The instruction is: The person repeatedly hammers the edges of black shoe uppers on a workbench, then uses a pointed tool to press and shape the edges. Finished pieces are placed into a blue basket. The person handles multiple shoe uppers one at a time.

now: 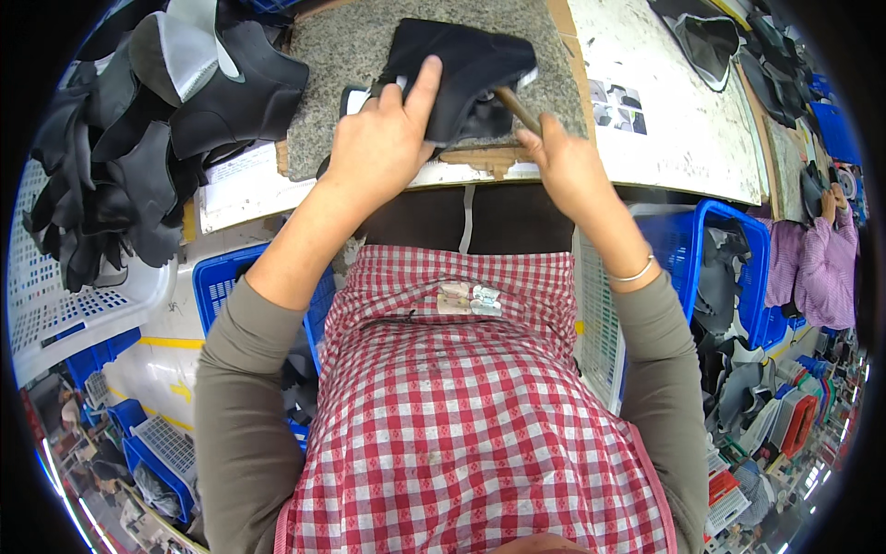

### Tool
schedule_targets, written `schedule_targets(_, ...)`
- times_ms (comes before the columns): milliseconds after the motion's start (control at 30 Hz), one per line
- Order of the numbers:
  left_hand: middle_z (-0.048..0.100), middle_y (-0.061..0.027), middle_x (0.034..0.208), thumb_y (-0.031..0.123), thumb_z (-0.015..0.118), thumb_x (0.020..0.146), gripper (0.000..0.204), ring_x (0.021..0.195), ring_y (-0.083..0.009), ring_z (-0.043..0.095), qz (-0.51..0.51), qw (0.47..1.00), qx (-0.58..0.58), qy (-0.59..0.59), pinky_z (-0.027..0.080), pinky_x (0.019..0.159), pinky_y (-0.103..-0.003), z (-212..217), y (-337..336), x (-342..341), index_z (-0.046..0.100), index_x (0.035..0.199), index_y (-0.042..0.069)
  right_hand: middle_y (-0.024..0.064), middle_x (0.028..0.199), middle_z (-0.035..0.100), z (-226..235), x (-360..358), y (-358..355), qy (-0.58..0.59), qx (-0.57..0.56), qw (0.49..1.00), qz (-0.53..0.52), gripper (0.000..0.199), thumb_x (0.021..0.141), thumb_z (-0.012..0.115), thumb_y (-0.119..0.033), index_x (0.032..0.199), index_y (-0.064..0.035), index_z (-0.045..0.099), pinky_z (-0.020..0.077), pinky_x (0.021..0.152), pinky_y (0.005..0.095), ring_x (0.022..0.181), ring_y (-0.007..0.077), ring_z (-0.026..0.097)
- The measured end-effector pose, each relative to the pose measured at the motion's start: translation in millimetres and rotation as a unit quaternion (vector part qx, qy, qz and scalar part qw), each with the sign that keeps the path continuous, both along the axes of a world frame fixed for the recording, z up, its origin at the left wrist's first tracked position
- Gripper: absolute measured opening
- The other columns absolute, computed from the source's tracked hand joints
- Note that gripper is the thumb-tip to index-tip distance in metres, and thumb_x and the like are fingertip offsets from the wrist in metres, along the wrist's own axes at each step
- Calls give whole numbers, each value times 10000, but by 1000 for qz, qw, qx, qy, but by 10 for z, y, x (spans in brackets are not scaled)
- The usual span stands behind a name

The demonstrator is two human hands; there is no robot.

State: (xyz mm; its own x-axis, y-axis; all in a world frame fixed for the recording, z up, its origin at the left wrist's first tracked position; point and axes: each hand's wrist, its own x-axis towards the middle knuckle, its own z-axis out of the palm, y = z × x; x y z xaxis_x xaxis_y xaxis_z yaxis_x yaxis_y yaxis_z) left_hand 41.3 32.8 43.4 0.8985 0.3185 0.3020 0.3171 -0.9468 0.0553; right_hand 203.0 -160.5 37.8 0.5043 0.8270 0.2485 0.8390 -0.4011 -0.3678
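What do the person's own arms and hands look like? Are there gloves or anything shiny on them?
No gloves! The left hand and right hand are both bare. The left sleeve and right sleeve are plain greyish-olive and stop partway along the forearms. The shiny thing is a thin, silvery bangle around the right forearm near the wrist.

The shoe upper (452,78) lies on the slab (341,51), right of the heaped pieces (235,92).
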Motion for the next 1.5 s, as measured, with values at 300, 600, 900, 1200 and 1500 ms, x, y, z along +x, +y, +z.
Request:
schedule_targets(300,714,-218,1191,396,707,935,829,907,-473,708,10,990,-121,-75,579,768,-545,-139,234,-30,243,1609,267,292,782,680,478,-110,-12,73,-111,990,39,410,1080,515,-364,1073,42,573,524,668,549,815,508,681)
schedule_targets(600,674,-280,1219,263,774,800,1033,974,-468,699,23,972,-232,-29,561,822,-555,62,246,-36,171,1638,220,368,866,638,201,-206,54,158,-93,980,74,316,1056,581,-223,1107,88,558,498,697,533,838,556,624)
schedule_targets(900,498,-159,1542,87,731,856,871,1209,-397,635,216,948,-234,-22,546,982,-478,206,-428,-2155,309,1609,204,38,648,498,352,-233,-602,422,-68,894,139,375,1090,543,-344,1055,28,573,412,539,304,574,119,465)
schedule_targets(1200,443,-235,1526,38,774,827,594,1435,-468,397,204,971,-83,-93,379,1173,-514,-41,-34,-2363,605,1390,119,168,678,561,182,-600,-291,371,-75,913,154,365,1063,589,-362,1084,2,586,478,605,391,602,263,555)
schedule_targets(1500,228,-269,1629,64,829,686,852,1473,-524,221,317,901,92,-281,185,1171,-720,-13,1026,-528,516,1461,230,241,685,587,242,-604,-447,328,-116,924,159,279,1031,629,-253,1040,17,558,480,586,447,669,451,649)
